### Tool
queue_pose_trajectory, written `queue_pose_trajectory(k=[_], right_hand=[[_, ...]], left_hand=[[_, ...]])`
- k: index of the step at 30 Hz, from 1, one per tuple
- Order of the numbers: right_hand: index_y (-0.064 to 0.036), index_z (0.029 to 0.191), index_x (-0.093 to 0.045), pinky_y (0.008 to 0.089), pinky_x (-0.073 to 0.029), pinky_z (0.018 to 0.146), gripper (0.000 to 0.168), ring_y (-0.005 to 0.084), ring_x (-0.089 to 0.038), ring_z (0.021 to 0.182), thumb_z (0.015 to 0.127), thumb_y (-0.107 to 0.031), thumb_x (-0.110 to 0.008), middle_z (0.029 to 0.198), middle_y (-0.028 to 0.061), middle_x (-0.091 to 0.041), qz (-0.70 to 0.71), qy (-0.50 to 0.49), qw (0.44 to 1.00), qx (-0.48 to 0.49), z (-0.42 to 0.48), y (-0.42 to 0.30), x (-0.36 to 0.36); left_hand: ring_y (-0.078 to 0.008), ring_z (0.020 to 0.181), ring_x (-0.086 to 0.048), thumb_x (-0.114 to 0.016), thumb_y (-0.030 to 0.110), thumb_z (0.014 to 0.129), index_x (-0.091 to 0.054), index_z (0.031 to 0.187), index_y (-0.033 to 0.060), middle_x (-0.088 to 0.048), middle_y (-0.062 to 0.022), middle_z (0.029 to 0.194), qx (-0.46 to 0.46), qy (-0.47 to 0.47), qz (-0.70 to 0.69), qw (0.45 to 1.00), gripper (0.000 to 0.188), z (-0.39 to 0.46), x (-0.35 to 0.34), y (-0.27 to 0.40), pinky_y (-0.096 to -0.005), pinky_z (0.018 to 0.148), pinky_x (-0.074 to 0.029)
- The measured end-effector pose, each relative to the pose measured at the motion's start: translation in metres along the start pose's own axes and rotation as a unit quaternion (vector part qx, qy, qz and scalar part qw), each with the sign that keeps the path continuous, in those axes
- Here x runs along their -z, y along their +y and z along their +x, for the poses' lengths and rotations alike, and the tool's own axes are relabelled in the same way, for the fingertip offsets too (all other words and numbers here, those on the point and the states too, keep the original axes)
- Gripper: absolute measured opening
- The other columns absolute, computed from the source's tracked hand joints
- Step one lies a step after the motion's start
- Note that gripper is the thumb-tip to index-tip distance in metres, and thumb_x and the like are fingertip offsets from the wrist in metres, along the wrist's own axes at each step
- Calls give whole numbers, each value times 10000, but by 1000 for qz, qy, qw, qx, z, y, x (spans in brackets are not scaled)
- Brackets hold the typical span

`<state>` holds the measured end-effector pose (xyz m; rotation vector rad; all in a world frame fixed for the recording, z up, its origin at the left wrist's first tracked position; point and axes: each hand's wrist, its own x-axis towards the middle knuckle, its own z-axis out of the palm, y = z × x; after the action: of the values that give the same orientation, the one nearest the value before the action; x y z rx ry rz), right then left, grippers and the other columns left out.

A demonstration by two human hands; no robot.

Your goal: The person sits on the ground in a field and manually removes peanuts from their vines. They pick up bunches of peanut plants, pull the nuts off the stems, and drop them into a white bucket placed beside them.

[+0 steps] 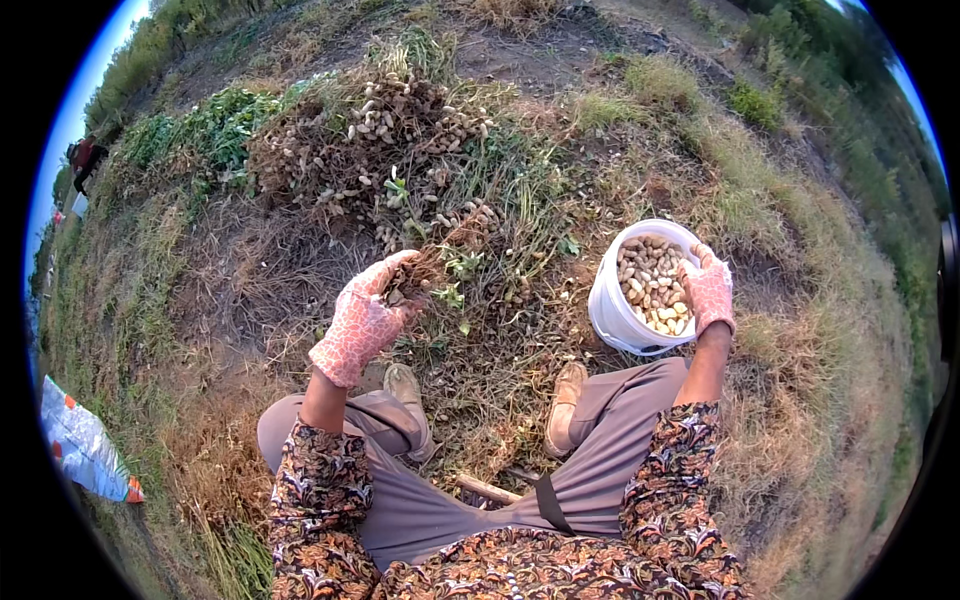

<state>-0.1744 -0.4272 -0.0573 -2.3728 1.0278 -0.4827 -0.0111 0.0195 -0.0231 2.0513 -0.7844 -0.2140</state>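
My left hand (369, 315), in a pink patterned glove, grips a bunch of peanut plant roots (421, 276) with leafy stems trailing to the right. My right hand (706, 294), gloved alike, is at the right rim of a white plastic bucket (609, 311). Its fingertips reach over the opening; whether they hold the rim or a pod is unclear. Unshelled peanuts (651, 285) lie inside the bucket, which leans slightly towards me. Ahead is a heap of uprooted peanut plants (315, 161), with many pods still on the roots.
My shoes (566, 405) stand on soil strewn with dry stems. A wooden stick (487, 489) lies between my legs. Green foliage (217, 127) adjoins the heap. A white sack (86, 442) lies at far left. A person (86, 159) bends over in the distance.
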Motion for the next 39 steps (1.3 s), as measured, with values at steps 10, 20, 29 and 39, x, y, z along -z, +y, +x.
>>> queue_pose_trajectory(k=[10, 20, 29, 39], right_hand=[[-12, 1162, -591, 227, -495, 498, 258, 86, -586, 615, 938, -128, -540, 836, 29, -635, 212, -213, 954, -5, -19, -51, -21], [-25, 1129, -589, 239, -483, 465, 217, 110, -578, 559, 932, -100, -541, 764, 39, -596, 172, -355, 916, 67, -43, -106, -64], [-3, 1111, -596, 280, -513, 431, 239, 157, -605, 544, 900, -111, -570, 825, 83, -640, 121, -399, 903, 105, -34, -120, -118], [-8, 1127, -591, 282, -533, 466, 243, 151, -613, 556, 910, -106, -542, 808, 71, -637, 54, -435, 896, 73, -88, -119, -140]], left_hand=[[-211, 1111, -594, -662, 130, 876, -478, 1324, 0, -610, -130, 1215, 54, 180, -296, 936, 501, -72, 125, 17, -344, 941, -483], [-400, 1236, -481, -692, 238, 838, -453, 1327, -6, -503, -230, 1326, -136, 329, -483, 800, 597, -244, 212, 6, -543, 1053, -384], [-201, 879, -620, -465, 232, 983, -404, 1324, -33, -598, -131, 1087, 9, 577, 179, 797, 436, -396, 295, 59, -315, 765, -538], [-412, 1283, -373, -671, 547, 767, -282, 1447, 79, -402, -259, 1376, 511, 497, 522, 470, 912, -508, 276, -50, -542, 1073, -253]])
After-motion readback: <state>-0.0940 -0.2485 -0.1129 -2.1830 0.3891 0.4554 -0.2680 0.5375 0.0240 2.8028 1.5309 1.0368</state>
